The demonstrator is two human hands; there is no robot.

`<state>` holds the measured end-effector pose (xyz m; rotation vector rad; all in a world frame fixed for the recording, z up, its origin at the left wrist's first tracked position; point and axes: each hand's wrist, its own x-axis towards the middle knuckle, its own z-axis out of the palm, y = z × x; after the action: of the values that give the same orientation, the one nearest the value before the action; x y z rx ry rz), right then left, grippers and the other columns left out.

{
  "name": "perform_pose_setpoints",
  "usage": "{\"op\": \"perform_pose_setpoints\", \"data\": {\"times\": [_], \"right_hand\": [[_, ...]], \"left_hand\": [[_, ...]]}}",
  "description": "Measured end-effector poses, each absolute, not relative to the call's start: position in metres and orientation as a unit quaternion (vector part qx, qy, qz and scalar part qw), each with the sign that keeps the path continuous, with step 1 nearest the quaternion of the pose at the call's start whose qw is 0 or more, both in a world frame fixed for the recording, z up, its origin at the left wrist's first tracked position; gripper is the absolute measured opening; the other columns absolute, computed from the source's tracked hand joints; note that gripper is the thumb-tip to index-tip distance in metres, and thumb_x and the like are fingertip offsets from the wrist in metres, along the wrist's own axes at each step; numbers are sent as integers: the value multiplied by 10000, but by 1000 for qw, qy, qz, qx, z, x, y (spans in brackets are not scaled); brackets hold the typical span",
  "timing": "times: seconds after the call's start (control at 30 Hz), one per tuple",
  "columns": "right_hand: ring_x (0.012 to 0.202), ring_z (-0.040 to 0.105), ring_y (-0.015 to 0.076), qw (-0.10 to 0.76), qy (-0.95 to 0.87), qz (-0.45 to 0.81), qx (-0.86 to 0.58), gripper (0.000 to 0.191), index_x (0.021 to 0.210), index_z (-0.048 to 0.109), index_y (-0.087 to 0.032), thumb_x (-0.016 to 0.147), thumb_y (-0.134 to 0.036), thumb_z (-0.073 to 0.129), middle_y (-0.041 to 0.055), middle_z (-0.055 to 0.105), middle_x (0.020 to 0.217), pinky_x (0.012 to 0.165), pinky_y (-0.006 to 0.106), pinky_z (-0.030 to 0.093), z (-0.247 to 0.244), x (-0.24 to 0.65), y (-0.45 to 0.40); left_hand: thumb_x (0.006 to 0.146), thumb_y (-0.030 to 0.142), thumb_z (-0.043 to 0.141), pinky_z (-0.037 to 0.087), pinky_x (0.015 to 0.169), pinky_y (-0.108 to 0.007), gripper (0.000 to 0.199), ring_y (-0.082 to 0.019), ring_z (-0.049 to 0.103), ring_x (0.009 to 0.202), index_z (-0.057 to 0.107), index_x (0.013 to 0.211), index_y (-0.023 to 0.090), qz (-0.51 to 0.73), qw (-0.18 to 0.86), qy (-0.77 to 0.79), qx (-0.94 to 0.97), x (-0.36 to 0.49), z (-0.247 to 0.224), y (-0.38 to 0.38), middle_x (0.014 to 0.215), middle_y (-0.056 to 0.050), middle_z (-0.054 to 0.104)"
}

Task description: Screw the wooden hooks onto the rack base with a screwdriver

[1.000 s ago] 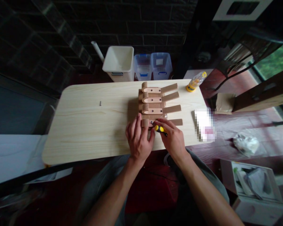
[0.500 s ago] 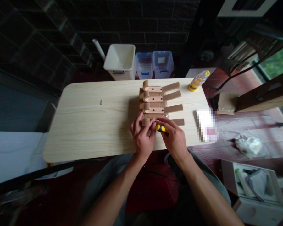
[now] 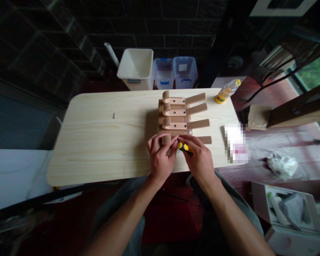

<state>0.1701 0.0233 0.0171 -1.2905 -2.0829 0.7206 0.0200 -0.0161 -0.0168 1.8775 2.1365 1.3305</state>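
A wooden rack (image 3: 181,132) with several hook-shaped pieces lies on the table, their flat arms pointing right. Dark screw heads show in the three farther wooden hooks (image 3: 174,112). My left hand (image 3: 161,160) is closed around the nearest wooden hook (image 3: 165,139), its thumb and forefinger beside a tiny dark screw (image 3: 175,140). My right hand (image 3: 200,154) grips a yellow and black screwdriver (image 3: 183,146); its fingertips meet the left ones at that screw. The screwdriver's tip is hidden by the fingers.
On the pale table (image 3: 101,149) lies a small dark screw (image 3: 113,115) at the left. A clear bottle with yellow cap (image 3: 227,91) and a blurred-out white item (image 3: 235,144) are at the right. Bins (image 3: 137,64) stand behind; an open box (image 3: 290,206) is on the floor.
The view has shifted slightly. Both hands stay at the nearest hook, with the left fingers moved a little over it; the screwdriver is still in the right hand.
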Motion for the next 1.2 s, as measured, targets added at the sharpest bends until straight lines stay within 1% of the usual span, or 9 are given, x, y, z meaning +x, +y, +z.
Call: {"op": "perform_pose_setpoints", "data": {"times": [0.1,0.27,0.33,0.47,0.6,0.8,0.93,1.2], "right_hand": [[1205,786,229,289,-777,273,-487,410,1270,796,-299,955,-77,657,48,784,1368,1075,382,662,19,169,23],[1216,784,229,290,-771,288,-489,402,1263,799,-286,951,-69,669,49,786,1370,1096,387,654,21,168,22],[1224,782,231,292,-770,289,-488,396,1264,799,-287,957,-75,665,51,785,1372,1110,393,648,21,168,22],[1234,779,233,295,-770,284,-489,378,1276,795,-282,976,-95,660,55,785,1372,1138,407,633,20,167,22],[1228,780,232,294,-771,282,-490,375,1273,797,-278,971,-93,675,56,786,1370,1123,399,642,20,167,22],[1230,778,246,292,-772,283,-490,367,1276,798,-267,978,-102,663,69,779,1384,1108,413,649,20,167,22],[1236,774,257,291,-772,285,-487,380,1272,800,-262,965,-87,660,72,777,1388,1106,427,649,20,168,22],[1213,777,252,308,-773,276,-481,355,1272,791,-265,977,-123,653,82,773,1384,1038,415,666,16,167,20]], "left_hand": [[1056,245,656,555,1113,-477,268,-275,625,1270,820,1260,301,424,6,678,600,19,-17,-17,1266,-100,746],[1062,248,664,552,1146,-501,270,-276,612,1356,797,1295,283,429,-2,670,606,19,-20,-19,1441,-110,716],[1062,245,665,553,1150,-506,258,-275,619,1366,800,1281,267,438,-6,665,605,20,-21,-20,1462,-118,713],[1061,252,672,566,1138,-503,217,-266,646,1348,816,1223,267,450,-14,671,589,22,-21,-21,1448,-112,731],[1059,249,678,567,1138,-495,210,-263,646,1346,820,1213,264,456,-8,675,579,24,-21,-20,1426,-109,738],[1045,217,694,569,1117,-471,193,-259,650,1295,833,1174,252,471,-12,668,576,24,-23,-19,1320,-113,760],[1036,209,706,563,1106,-475,176,-267,651,1276,835,1153,240,477,-17,662,578,23,-24,-18,1294,-122,764],[1030,210,714,554,1099,-482,162,-278,649,1277,833,1137,239,469,-20,664,582,22,-24,-18,1281,-121,769]]}}
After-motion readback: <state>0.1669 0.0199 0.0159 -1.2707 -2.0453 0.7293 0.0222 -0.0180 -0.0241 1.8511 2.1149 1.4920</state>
